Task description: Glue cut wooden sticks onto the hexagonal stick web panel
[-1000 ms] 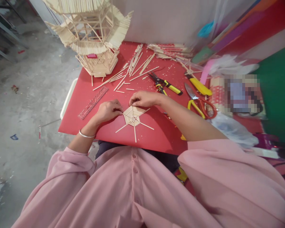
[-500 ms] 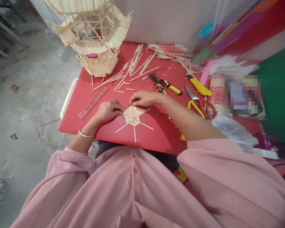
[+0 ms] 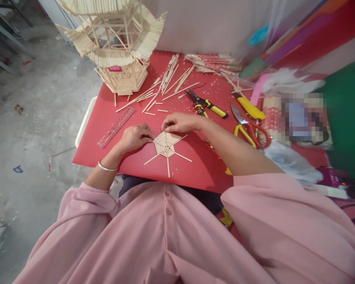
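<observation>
A web-like hexagonal panel of thin wooden sticks (image 3: 166, 145) lies flat on the red tabletop (image 3: 130, 163), its spokes reaching past the woven middle. At its upper left edge, my left hand (image 3: 137, 136) pinches with thumb and finger at the end of a spoke. My right hand (image 3: 177, 123) is closed at the panel's top corner, fingertips pressed down there. What lies under those fingertips is hidden. To the left of the panel rests a clear ruler (image 3: 116, 128).
A stick-built pagoda model (image 3: 121, 59) stands at the back left. Loose sticks (image 3: 168, 77), wire cutters (image 3: 205, 104), red-and-yellow-handled scissors (image 3: 248, 128) and a yellow-handled knife (image 3: 250, 106) lie beyond my hands. A plastic bag (image 3: 292, 161) sits at the right.
</observation>
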The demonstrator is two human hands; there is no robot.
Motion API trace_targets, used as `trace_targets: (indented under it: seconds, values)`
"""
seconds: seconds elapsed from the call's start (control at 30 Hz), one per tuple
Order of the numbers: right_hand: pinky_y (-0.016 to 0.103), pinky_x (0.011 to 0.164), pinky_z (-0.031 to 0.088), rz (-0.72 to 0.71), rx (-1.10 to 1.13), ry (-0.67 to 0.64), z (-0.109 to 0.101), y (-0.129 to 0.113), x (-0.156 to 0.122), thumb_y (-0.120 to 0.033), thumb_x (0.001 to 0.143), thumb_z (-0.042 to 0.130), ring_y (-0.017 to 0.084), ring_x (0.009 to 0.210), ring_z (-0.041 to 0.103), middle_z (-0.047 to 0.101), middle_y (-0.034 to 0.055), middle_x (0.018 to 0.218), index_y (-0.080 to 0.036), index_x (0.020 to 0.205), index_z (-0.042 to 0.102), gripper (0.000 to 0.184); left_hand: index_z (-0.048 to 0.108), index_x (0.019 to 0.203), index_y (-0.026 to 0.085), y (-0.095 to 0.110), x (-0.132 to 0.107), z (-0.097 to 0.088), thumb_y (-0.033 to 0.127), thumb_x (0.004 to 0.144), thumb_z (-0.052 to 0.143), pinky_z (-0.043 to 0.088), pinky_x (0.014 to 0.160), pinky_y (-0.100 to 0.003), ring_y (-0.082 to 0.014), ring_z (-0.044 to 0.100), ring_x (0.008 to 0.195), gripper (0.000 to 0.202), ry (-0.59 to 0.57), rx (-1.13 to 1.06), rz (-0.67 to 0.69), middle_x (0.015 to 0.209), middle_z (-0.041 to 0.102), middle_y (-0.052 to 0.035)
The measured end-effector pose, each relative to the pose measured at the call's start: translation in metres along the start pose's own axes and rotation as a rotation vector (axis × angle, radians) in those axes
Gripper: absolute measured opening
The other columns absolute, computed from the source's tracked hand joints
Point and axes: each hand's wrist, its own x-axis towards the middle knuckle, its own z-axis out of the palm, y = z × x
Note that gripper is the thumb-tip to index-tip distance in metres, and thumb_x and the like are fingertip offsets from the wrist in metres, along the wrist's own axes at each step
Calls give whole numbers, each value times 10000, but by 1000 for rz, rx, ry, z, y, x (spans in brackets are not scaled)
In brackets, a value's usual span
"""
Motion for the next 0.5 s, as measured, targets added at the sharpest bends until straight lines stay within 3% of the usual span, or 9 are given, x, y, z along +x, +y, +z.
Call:
trace_targets:
  seconds: [0.27, 0.37, 0.5]
  values:
    - [248, 838, 494, 2, -3, -6, 0, 1, 1, -204, 865, 603, 165, 944, 693, 793, 57, 1077, -179, 1072, 778, 272, 792, 853, 202, -5, 13, -7, 347, 835, 671, 498, 777, -262, -162, 675, 831, 190, -107, -131, 1, 925, 738, -37]
    - [255, 846, 502, -5, 3, -13, 0, 1, 4, -216, 867, 605, 170, 940, 698, 796, 56, 1059, -181, 1082, 777, 277, 747, 746, 181, 2, 24, -5, 416, 823, 674, 454, 660, -246, -152, 638, 726, 258, -128, -93, -100, 760, 710, -21]
    - [290, 909, 501, 46, -84, 46, 0, -12, -6, -200, 877, 584, 208, 1043, 695, 783, 63, 1147, -211, 1109, 773, 299, 705, 706, 197, 17, 35, 2, 337, 736, 736, 353, 557, -250, -155, 609, 664, 147, -117, 25, -258, 678, 696, -7]
